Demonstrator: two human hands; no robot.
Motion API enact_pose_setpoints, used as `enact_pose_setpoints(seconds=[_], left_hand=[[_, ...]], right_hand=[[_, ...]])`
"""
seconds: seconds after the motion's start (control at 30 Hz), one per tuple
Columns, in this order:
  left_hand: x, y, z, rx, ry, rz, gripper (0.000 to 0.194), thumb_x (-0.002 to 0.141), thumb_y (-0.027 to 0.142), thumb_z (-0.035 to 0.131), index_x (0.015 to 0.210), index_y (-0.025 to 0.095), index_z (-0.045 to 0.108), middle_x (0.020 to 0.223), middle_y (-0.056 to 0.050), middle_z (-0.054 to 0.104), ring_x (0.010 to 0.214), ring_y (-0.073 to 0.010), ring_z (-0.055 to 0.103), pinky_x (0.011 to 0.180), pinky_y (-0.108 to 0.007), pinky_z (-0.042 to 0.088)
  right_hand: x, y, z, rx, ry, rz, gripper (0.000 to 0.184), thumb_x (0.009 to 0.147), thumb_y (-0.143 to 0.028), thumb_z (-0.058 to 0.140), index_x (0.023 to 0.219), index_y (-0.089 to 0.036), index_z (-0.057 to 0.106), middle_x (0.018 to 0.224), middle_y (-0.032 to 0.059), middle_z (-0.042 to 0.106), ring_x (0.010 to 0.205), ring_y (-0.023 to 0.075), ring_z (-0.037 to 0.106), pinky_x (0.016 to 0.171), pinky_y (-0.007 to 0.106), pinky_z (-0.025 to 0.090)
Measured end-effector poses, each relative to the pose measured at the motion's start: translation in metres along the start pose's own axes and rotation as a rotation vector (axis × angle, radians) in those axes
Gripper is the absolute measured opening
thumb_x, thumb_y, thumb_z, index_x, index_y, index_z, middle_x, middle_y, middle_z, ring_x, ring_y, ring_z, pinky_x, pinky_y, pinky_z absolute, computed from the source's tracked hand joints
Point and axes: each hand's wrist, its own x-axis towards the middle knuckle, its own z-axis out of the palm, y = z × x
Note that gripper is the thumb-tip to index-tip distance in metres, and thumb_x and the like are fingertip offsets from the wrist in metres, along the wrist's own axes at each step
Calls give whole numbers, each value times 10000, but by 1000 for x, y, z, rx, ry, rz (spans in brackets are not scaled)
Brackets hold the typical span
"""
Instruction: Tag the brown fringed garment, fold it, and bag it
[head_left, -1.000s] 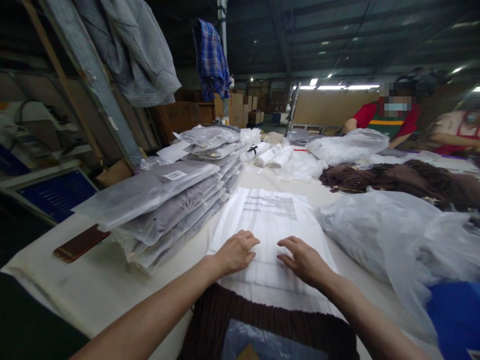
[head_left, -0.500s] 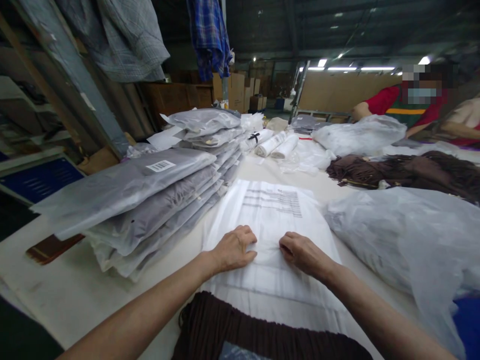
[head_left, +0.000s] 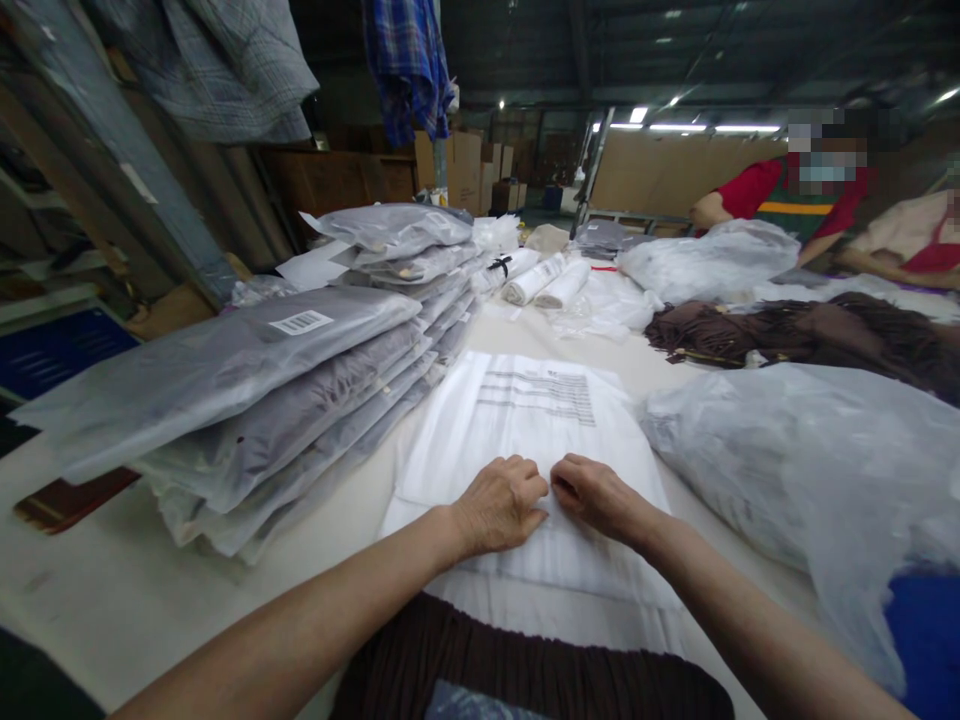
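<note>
Head view: the left hand (head_left: 501, 505) and the right hand (head_left: 596, 495) are laid side by side on a stack of flat white plastic bags (head_left: 525, 450), fingers curled and fingertips nearly touching one another. The film appears to be pinched between thumb and fingers of each hand, though whether a layer is truly gripped cannot be told. The stack lies directly under both hands and is stretched away toward 12 o'clock, its long axis running from the body outward; printed lines are seen at its far end. Both hands are equally near its middle, the left slightly closer to the body. At 6 o'clock the near edge of the bags is overlapped by a dark brown pleated garment (head_left: 525, 660). At 9 to 10 o'clock a pile of bagged grey garments (head_left: 285, 390) is stacked on the table (head_left: 112, 590). At 3 o'clock a heap of loose clear plastic (head_left: 810, 470) is spread.
</note>
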Motion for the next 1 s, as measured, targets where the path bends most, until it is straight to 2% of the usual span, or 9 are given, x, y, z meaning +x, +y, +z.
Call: enact_pose_setpoints(seconds=[0.13,0.27,0.6,0.73,0.87,1.0], left_hand=[[-2,1,0,65,-13,65,117,819,183,467,808,125,569,838,-83,581,790,-204,529,704,-344,450],[-3,2,0,98,-35,103,128,796,120,440,783,119,568,809,-85,587,759,-203,530,673,-336,452],[3,3,2,79,20,-21,93,833,194,495,848,156,579,820,-44,599,767,-173,564,685,-295,472],[1,8,2,132,9,61,131,830,152,440,785,134,561,758,-73,589,731,-204,556,649,-330,469],[0,12,1,175,-15,158,143,787,91,420,806,114,560,737,-97,592,711,-226,560,608,-349,467],[2,11,2,184,-21,179,152,786,85,412,799,110,561,741,-106,597,708,-228,565,603,-350,470]], right_hand=[[0,1,1,8,2,-2,172,749,-57,436,638,-185,466,654,-20,441,611,99,425,601,214,344],[0,0,0,11,9,2,166,754,-61,434,646,-182,470,655,-19,440,610,98,420,602,213,343],[0,1,3,7,18,0,138,755,-67,446,677,-169,496,673,-8,462,621,100,425,605,214,336],[0,0,3,2,23,18,152,753,-60,448,659,-172,490,660,-12,455,609,96,419,595,210,332],[-1,0,3,0,24,26,151,762,-71,451,659,-176,486,656,-15,453,608,97,415,596,210,332],[-1,-1,2,-3,23,31,143,761,-74,455,664,-175,483,663,-13,456,615,98,420,600,212,333]])
